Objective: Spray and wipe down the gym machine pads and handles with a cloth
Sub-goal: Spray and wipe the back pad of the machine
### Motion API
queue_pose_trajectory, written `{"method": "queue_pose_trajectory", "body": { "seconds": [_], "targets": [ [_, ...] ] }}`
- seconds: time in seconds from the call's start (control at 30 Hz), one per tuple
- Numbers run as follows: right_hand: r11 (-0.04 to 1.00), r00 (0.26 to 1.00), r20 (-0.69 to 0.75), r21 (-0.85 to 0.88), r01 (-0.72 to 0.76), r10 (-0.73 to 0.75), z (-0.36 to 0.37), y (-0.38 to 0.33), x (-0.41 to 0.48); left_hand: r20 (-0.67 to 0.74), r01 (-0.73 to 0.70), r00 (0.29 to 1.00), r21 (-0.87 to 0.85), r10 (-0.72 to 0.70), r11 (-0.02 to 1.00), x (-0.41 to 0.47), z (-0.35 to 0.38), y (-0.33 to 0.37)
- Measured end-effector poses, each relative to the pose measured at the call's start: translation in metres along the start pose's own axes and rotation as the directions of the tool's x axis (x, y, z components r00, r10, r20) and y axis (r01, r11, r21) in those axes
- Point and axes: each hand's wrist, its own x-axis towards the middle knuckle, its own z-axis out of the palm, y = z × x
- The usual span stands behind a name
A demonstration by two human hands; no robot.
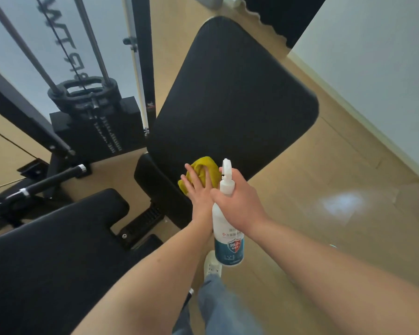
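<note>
My left hand [198, 189] lies flat, fingers straight, pressing the cloth [205, 166] onto the near end of the pad [232, 100]. My right hand [240, 201] is wrapped round the neck of the bottle [228, 238], just beside the left and touching it, nozzle pointing up and away from me. What matters is that the pad's long axis runs straight away from me, so nearly all of it lies beyond the cloth. I judge the wipe should go forward along that length, led by the left hand, which is nearer the pad. The seat [58, 238] and the bar [53, 178] lie off to my left, not yet reached.
</note>
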Motion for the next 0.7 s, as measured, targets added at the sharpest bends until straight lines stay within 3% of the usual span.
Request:
{"method": "queue_pose_trajectory", "body": {
  "seconds": [0.1, 0.27, 0.4, 0.57, 0.7],
  "targets": [
    [1.0, 1.0, 0.026, -0.015, 0.012, -0.012, -0.006, -0.002, -0.001, 0.004, 0.056, 0.998, -0.009, -0.056, 0.998, 0.0, -0.002, 0.007],
    [0.999, 0.998, 0.054, 0.008, 0.038, -0.038, -0.013, 0.001, 0.014, -0.227, 0.053, 0.967, -0.267, -0.116, 0.962, 0.056, -0.067, 0.013],
    [0.997, 0.995, 0.077, 0.042, 0.063, -0.067, -0.015, 0.009, 0.026, -0.276, 0.153, 0.926, -0.344, -0.256, 0.926, 0.11, -0.107, 0.01],
    [0.995, 0.989, 0.112, 0.043, 0.088, -0.092, -0.022, 0.019, 0.034, -0.347, 0.119, 0.879, -0.502, -0.326, 0.856, 0.1, -0.081, 0.006],
    [0.996, 0.988, 0.125, 0.028, 0.085, -0.088, -0.028, 0.028, 0.032, -0.366, 0.082, 0.889, -0.466, -0.276, 0.881, 0.065, -0.037, 0.011]
  ]
}}
